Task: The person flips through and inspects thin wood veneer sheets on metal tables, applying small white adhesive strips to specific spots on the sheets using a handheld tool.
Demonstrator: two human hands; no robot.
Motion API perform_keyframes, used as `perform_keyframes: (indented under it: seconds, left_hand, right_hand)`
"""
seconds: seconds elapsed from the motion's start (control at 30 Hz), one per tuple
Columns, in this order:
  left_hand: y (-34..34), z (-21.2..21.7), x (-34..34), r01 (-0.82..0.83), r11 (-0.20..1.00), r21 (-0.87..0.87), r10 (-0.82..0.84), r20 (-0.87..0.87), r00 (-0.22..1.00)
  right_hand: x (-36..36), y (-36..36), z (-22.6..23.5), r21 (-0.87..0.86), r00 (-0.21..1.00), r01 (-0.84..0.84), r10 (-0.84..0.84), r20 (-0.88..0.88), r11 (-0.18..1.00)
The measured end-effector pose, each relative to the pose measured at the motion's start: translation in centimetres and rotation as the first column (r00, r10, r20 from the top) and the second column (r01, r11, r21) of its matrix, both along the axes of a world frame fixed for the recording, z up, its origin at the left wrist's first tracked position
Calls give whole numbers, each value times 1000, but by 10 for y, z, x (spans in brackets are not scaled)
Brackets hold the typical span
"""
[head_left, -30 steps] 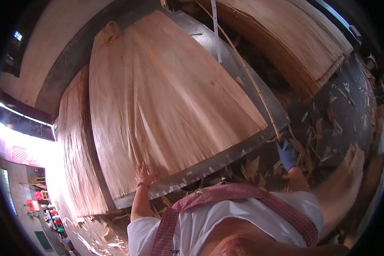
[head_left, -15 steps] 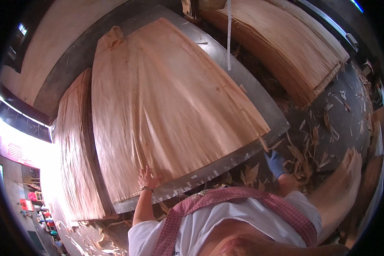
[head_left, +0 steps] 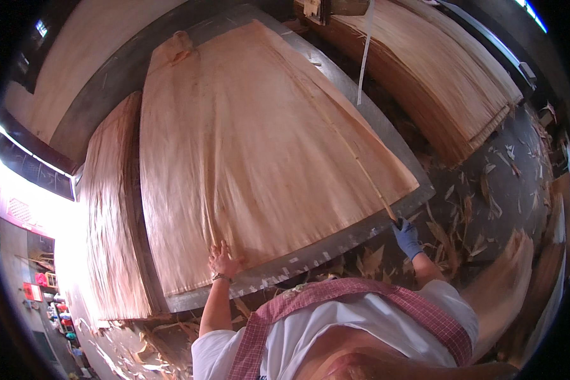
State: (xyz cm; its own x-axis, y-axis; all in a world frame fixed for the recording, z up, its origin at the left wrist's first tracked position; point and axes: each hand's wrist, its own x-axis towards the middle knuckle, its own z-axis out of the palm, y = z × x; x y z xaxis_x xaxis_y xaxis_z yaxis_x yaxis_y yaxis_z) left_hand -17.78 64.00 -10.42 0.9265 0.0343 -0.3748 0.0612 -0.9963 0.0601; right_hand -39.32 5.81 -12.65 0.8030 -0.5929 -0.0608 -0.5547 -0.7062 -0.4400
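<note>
A large, thin sheet of wood veneer covers most of the grey table, wrinkled along its left part. My left hand is bare and lies with fingers spread on the sheet's near edge. In a blue glove, my right hand grips the dark end of a long, thin bamboo stick just off the near right corner. The stick slants up and left across the right part of the sheet. At the far left corner a crumpled piece of veneer sticks up.
Stacked veneer stands along the left side, and a bigger stack lies at the far right. A white strip hangs near the table's far right side. Veneer scraps litter the floor; the table's metal edge runs before me.
The stick now shows stretched over the sheet's right part; before, only a short piece showed beside my right hand. My left hand stays on the near edge. The view has shifted slightly.
</note>
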Motion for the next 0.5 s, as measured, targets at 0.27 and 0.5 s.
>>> perform_keyframes:
  seconds: [0.27, 0.5]
  left_hand:
    - [-1, -7, 2, 12, 1000, 11, -13, 23, 1000]
    - [-8, 1, 2, -5, 1000, -11, 5, 30, 1000]
  right_hand:
    - [16, -77, 5, -229, 990, 26, 7, 140, 973]
    - [96, 30, 1, -252, 873, -261, 340, 351, 932]
